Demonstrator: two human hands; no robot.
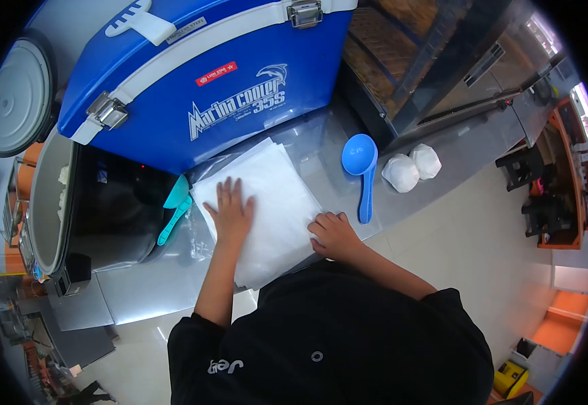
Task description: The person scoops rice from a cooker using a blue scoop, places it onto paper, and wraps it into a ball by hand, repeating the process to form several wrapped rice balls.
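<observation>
Both hands, left hand (232, 210) and right hand (332, 233), press white sheets (273, 202).

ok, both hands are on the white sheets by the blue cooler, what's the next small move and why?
Probably lift the top sheet's corner with the right hand. The left hand lies flat on the stack of white sheets, pinning it, while the right hand's fingers curl at its near edge; whether they already grip a sheet is unclear.
</observation>
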